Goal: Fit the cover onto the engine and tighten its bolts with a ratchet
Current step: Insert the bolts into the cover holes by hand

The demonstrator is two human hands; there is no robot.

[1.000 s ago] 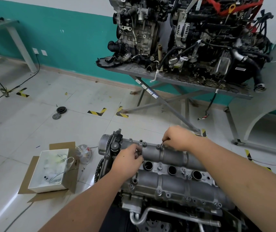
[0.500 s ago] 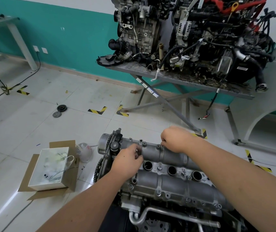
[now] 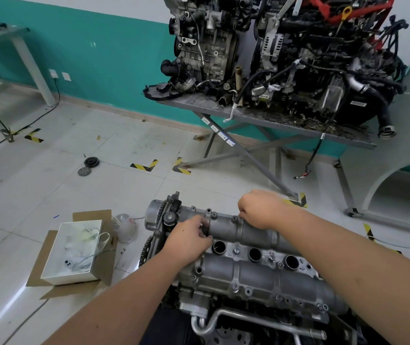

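Your left hand (image 3: 189,235) and right hand (image 3: 261,210) both pinch small bolts on the grey cover (image 3: 248,275), fingers curled.

Bright, sharp wide-angle view; floor (image 3: 12,307) glare.

Both hands, left (image 3: 189,236) and right (image 3: 261,209), reach forward, fingers curled.

box (image 3: 74,252) left of engine (image 3: 248,275), table (image 3: 273,119) behind
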